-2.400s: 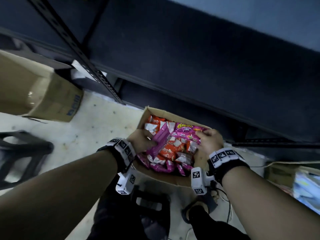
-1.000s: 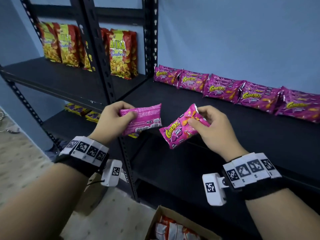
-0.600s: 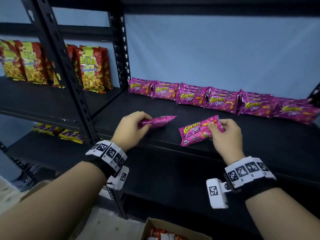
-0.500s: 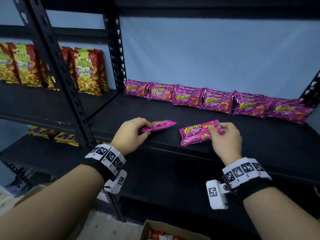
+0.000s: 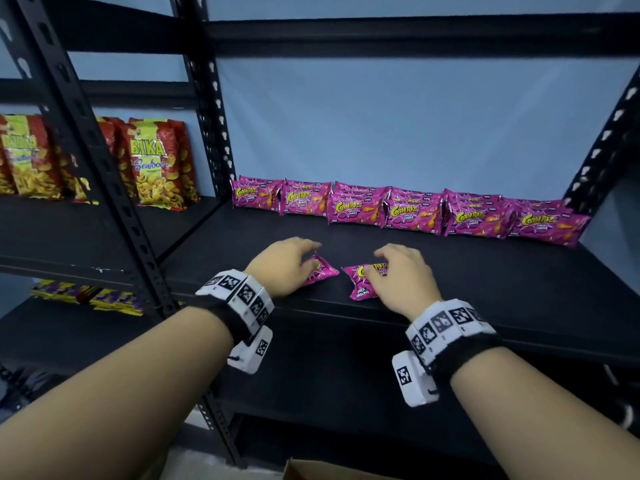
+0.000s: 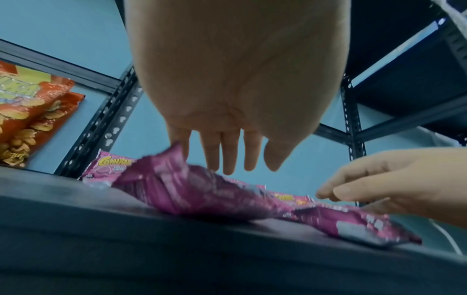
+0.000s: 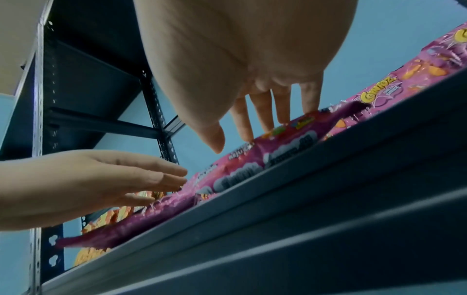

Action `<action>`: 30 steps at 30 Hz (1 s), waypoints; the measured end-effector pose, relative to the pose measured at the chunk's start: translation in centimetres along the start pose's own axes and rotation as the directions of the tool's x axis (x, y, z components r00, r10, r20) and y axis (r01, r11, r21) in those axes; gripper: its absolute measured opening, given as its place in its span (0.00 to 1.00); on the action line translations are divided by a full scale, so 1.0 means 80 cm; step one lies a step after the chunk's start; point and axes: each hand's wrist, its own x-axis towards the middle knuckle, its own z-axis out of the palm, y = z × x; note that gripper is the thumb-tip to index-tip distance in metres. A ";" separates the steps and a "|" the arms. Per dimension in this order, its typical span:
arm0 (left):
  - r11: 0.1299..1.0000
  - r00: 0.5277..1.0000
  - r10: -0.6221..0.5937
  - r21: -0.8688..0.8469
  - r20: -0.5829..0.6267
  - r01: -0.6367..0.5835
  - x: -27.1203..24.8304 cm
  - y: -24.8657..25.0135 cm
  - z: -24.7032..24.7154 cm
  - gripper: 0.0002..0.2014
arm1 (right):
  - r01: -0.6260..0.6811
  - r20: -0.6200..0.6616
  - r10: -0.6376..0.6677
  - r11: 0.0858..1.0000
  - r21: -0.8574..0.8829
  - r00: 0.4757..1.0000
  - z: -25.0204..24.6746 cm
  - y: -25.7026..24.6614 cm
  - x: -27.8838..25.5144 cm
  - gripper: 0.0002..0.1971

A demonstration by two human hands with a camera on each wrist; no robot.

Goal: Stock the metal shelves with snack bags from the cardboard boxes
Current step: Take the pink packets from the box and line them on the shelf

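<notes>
Now 2 pink bags (image 5: 320, 271) flat on shelf (image 5: 485, 271) beneath relaxed, straight fingers (image 6: 227, 151); neither gripped.

Black metal shelf (image 5: 485, 271) — pink snack bags (image 5: 412, 211) rowed behind (two (image 5: 323, 271) in front).

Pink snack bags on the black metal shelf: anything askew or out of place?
Two pink snack bags, one under the left hand and one under the right hand, lie flat and angled near the front edge of the black metal shelf, apart from the tidy back row of pink bags. Nothing looks torn or spilled.
</notes>
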 end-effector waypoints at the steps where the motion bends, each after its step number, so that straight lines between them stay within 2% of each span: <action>1: 1.000 0.997 -0.006 0.018 0.071 0.005 0.005 0.001 0.007 0.24 | 0.013 0.022 -0.012 1.000 -0.020 1.000 0.004 -0.002 0.001 0.23; 3: 0.999 0.984 -0.026 0.044 0.178 0.018 0.007 -0.002 0.021 0.26 | 0.040 0.037 -0.038 0.997 -0.063 0.999 0.014 -0.001 0.000 0.22; 4: 0.998 0.980 -0.036 0.059 0.194 0.025 0.006 -0.004 0.027 0.26 | 0.047 0.038 -0.044 0.996 -0.079 0.998 0.019 0.001 -0.001 0.22; 11: 0.979 0.989 -0.012 0.202 0.146 -0.018 -0.006 -0.004 0.042 0.31 | 0.055 0.055 -0.048 0.987 -0.148 0.997 0.038 0.016 -0.011 0.27; 15: 0.995 0.979 -0.068 0.090 0.194 0.051 -0.002 -0.002 0.029 0.36 | 0.073 0.037 -0.069 0.991 -0.108 0.997 0.041 0.022 -0.014 0.28; 18: 0.999 0.978 -0.031 0.036 0.207 0.024 0.002 -0.011 0.009 0.28 | 0.081 0.029 -0.079 0.991 -0.110 0.996 0.043 0.025 -0.016 0.28; 21: 0.994 0.947 0.003 0.103 0.321 -0.038 0.003 -0.018 -0.017 0.20 | 0.083 0.014 -0.082 0.991 -0.106 0.997 0.042 0.024 -0.016 0.27; 23: 0.990 0.926 -0.007 0.131 0.376 -0.045 0.001 -0.020 -0.032 0.21 | 0.086 0.007 -0.086 0.991 -0.104 0.996 0.042 0.025 -0.017 0.27; 27: 0.991 0.924 -0.062 0.131 0.377 0.013 -0.001 -0.026 -0.041 0.21 | 0.086 -0.014 -0.088 0.991 -0.102 0.996 0.044 0.025 -0.017 0.26; 30: 0.993 0.911 -0.091 0.110 0.403 0.051 -0.004 -0.027 -0.041 0.25 | 0.088 -0.021 -0.090 0.991 -0.098 0.996 0.045 0.026 -0.016 0.26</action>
